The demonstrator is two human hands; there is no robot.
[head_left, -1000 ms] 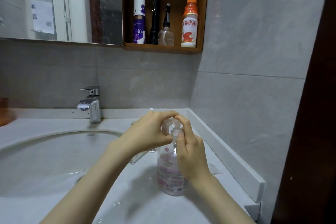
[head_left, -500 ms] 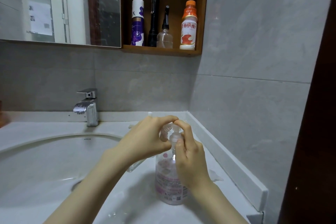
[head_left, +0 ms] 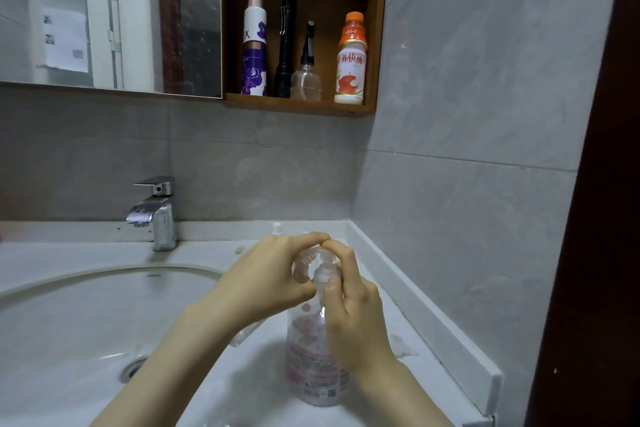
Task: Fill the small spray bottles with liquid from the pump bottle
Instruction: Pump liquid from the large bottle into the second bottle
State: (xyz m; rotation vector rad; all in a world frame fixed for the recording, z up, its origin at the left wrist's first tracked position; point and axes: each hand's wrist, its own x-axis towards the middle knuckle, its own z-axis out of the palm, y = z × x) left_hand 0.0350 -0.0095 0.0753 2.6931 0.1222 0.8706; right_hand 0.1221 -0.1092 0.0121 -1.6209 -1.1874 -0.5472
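A clear pump bottle (head_left: 311, 367) with a pink label stands on the white counter, right of the basin. Both hands meet at its pump head (head_left: 311, 258). My left hand (head_left: 266, 284) has its fingers curled, and its index fingertip lies on top of the pump head. The clear end of a small spray bottle (head_left: 240, 338) sticks out below this hand. My right hand (head_left: 353, 322) curls round the pump's neck, with the thumb on the collar and the index finger on top. A small white spray top (head_left: 277, 228) shows behind the hands.
The round sink basin (head_left: 86, 315) and chrome faucet (head_left: 156, 211) lie to the left. A raised ledge (head_left: 433, 315) borders the counter on the right, against the tiled wall. A wooden shelf (head_left: 301, 106) above holds several bottles and a torch. A crumpled clear scrap (head_left: 401, 347) lies near the ledge.
Only my view has shifted a little. Both hands keep the same hold at the pump head.
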